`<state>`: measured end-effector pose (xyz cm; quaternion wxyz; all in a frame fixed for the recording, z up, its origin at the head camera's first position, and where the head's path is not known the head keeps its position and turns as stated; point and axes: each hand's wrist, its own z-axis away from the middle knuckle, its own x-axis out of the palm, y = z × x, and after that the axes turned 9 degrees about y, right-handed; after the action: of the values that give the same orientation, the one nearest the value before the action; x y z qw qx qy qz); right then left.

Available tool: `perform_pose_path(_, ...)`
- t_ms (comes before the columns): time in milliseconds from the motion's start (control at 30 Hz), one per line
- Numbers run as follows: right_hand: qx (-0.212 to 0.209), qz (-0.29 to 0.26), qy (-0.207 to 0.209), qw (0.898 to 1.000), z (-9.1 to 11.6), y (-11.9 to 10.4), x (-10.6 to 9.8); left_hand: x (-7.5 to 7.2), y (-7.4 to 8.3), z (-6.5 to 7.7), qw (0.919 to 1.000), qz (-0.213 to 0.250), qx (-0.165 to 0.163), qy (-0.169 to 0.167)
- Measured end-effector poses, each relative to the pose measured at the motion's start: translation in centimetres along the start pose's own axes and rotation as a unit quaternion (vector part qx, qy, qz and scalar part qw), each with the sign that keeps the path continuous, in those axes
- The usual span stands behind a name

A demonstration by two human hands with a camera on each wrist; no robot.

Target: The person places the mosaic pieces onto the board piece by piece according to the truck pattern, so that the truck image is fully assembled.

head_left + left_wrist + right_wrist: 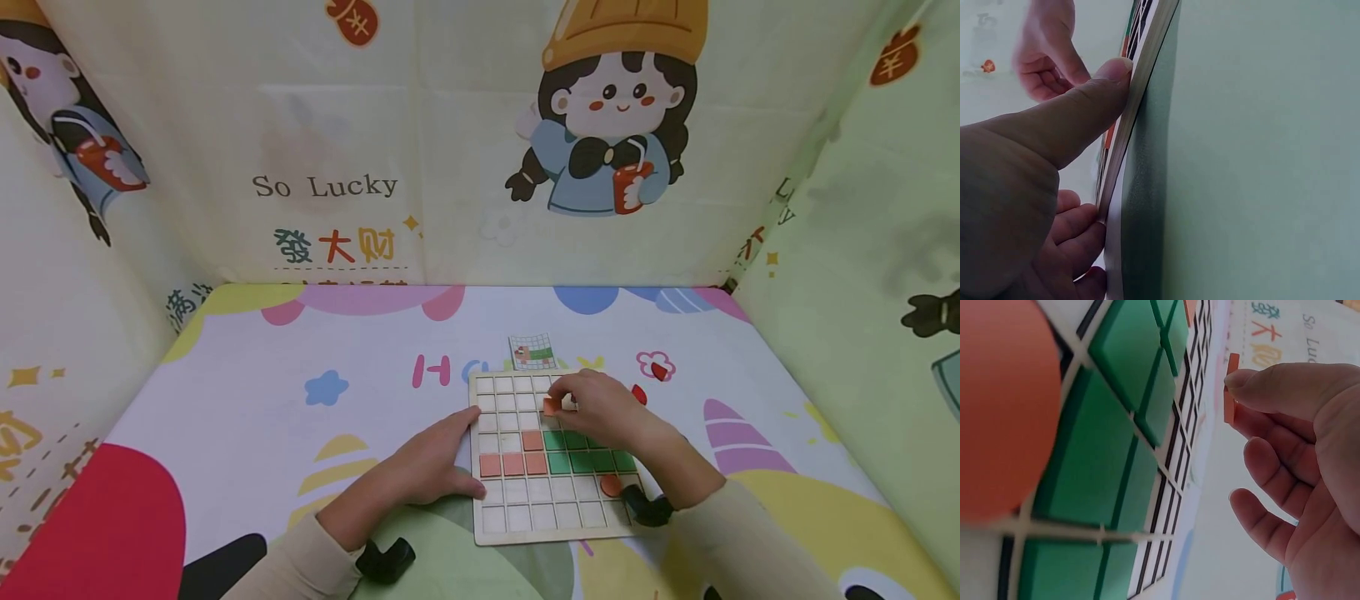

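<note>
A wooden grid board (525, 539) lies on the table. Between thumb and fingers, my right hand (606, 408) pinches a small orange square tile (1229, 411) above the board's upper right cells. My left hand (429, 458) rests along the left edge, thumb and fingers spread and touching the rim. Green tiles (592, 461) fill cells in the middle right, with salmon tiles (512, 464) to their left. Lower right on the grid is a round orange piece (611, 485), which looms large in the right wrist view.
Behind the board lies a small pattern card (534, 353) with a coloured grid picture. Two red pieces, a nearer one (639, 394) and a farther one (659, 372), are on the cloth beyond my right hand. Printed fabric walls (465, 125) enclose the table's back and sides.
</note>
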<state>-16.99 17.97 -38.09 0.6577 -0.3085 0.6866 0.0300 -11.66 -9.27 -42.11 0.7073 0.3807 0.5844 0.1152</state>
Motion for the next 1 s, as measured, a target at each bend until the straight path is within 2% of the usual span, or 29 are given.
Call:
perform_pose_path(367,0.003,0.015,-0.046,0.999,-0.8,-1.4,1.0,0.1,-0.2,0.0,1.0,-0.004,0.002,0.0)
perform_pose_path(1000,-0.009,0.021,-0.058,0.998,-1.3,-2.0,2.1,-0.1,0.0,0.1,1.0,0.002,0.007,0.002)
